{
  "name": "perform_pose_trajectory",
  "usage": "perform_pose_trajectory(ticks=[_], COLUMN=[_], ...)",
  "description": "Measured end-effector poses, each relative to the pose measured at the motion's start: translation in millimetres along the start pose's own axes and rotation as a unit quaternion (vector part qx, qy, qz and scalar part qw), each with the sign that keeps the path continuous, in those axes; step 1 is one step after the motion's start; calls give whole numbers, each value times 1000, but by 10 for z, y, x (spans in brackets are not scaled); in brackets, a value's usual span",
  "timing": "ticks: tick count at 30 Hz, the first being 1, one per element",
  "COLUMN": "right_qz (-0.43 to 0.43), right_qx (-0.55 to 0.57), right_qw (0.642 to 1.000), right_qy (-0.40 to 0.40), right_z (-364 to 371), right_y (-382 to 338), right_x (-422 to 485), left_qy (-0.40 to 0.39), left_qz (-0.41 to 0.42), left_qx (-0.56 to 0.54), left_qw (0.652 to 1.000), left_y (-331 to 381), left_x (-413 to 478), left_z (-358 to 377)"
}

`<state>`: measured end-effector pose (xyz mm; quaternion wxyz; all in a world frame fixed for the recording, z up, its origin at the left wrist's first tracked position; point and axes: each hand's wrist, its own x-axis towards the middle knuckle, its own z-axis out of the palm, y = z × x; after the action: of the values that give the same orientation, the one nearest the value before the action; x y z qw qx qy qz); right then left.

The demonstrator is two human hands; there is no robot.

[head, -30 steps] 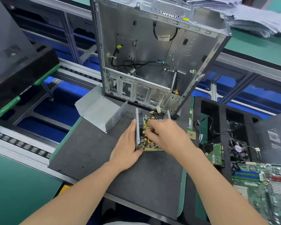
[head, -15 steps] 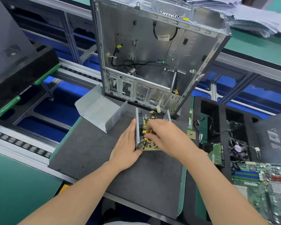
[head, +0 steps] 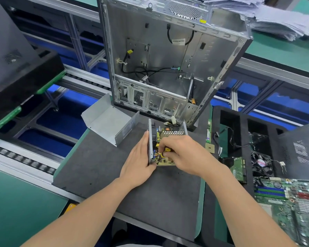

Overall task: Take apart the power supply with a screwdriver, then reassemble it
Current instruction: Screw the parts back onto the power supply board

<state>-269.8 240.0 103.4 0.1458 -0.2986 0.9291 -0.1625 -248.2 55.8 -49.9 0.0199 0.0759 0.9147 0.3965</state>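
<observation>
Sliding nearer along the board, the right hand (head: 185,155) has uncovered the heat sink (head: 171,133). Its fingers (head: 163,151) curl by a yellow part; whether they pinch anything I cannot tell. The left hand (head: 139,163) stays flat against the open power supply (head: 151,141) on the surface (head: 100,166), so dismantling likely continues. The cover (head: 107,122) lies left and the computer case (head: 168,59) stands close behind, with open room toward the person.

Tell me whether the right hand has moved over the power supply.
Yes, slightly: the right hand has slid toward the person along the power supply, which stayed put.
</observation>
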Motion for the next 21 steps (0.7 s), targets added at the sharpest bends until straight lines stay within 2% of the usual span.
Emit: perform_pose_trajectory(ticks=[9, 13, 17, 19, 21], right_qz=[128, 68, -31, -39, -20], right_qx=[-30, -24, -54, -62, -63], right_qw=[988, 993, 998, 997, 998], right_qy=[86, 90, 8, -20, -16], right_z=[127, 137, 15, 3, 3], right_y=[-73, -88, -33, -11, -1], right_x=[105, 58, 0, 5, 24], left_qy=[4, 3, 4, 4, 4], left_qz=[2, -1, 5, -1, -3], left_qx=[2, -1, -2, -5, -4], left_qw=[1000, 1000, 1000, 1000, 1000], left_y=[-3, 2, -1, -4, -5], left_x=[-12, -17, -10, -6, -4], left_z=[-1, 0, 3, 6, 11])
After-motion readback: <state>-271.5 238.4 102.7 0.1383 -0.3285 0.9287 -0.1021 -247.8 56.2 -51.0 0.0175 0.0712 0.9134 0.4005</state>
